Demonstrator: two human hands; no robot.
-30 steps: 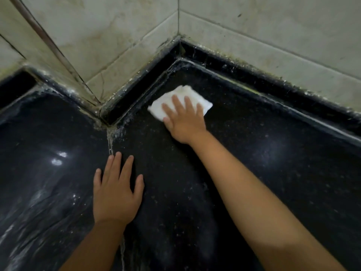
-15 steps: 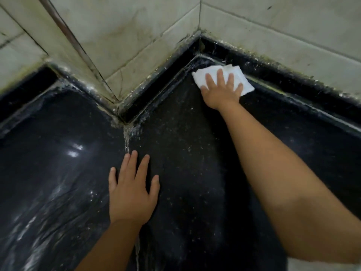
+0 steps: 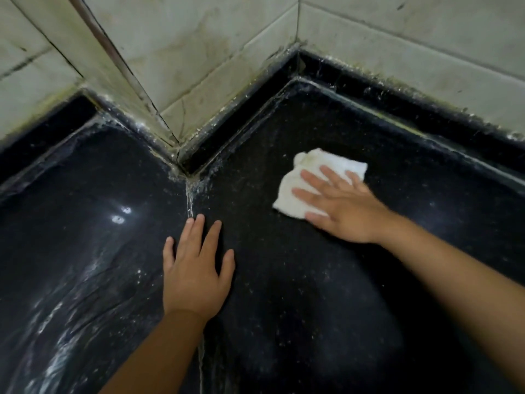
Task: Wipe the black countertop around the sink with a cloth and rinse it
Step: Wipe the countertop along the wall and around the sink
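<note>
**Cloth flat under our right hand on the black counter**

We press our right hand (image 3: 343, 210) down on the white cloth (image 3: 301, 184), fingers straight and spread, palm trailing off the cloth's near edge onto the stone. The cloth lies folded and a little crumpled on the right slab of the black countertop (image 3: 312, 294), near the raised black kerb (image 3: 426, 118) along the back wall but apart from it, and short of the inner corner. A faint yellowish stain shows on the cloth's far end.

Our left hand (image 3: 196, 271) rests flat on the counter, fingers straight, the first three close together and the thumb held out, holding nothing. Its fingertips sit just beside the pale seam (image 3: 189, 206) that runs between the two slabs. The seam leads up to the jutting corner of the tiled wall (image 3: 199, 46), whose grout is grimy. Wet streaks and white specks glint on the left slab.
</note>
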